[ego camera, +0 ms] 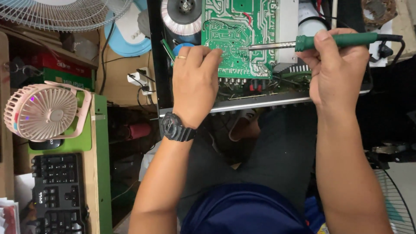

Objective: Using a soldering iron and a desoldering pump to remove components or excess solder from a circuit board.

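1. Soldering iron (333, 41), green handle, lies level across top right; its metal tip meets the green board (238, 39) near the board's middle.
2. Right hand (336, 69) is closed round the iron's handle, thumb on top.
3. Left hand (195, 82) rests on the board's lower left, fingers curled, fingertips (214, 54) pinched at the board just left of the tip; whatever they pinch is too small to tell.
4. Ring on one left finger, black watch (175, 128) on that wrist.
5. Board sits in an open black chassis (260, 102) resting across the person's lap, with a ring-shaped coil (182, 17) at its top left.
6. Far left: pink fan (43, 110), black keyboard (58, 193) below it.
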